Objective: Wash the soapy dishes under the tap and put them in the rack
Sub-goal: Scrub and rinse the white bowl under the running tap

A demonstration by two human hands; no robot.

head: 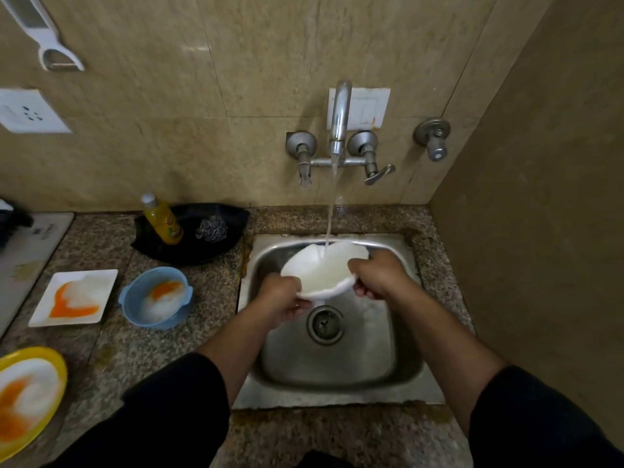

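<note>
A white dish is held over the sink, above the drain and under the tap. Water runs from the spout and strikes the inside of the dish near its far rim.

The left hand grips the dish at its near left edge, fingers curled beneath it. The right hand grips the right edge, fingers wrapped round the rim. Both arms wear dark sleeves pushed up the forearm.

On the table left of the sink wait more soapy pieces. A blue bowl with foam and an orange smear stands nearest the sink. A square plate, smeared the same way, lies just beside it. A yellow plate sits at the near left, partly out of view.

Behind the bowl a black tray carries a yellow bottle and a steel scrubber. On the wall hang a peeler and a socket.
</note>
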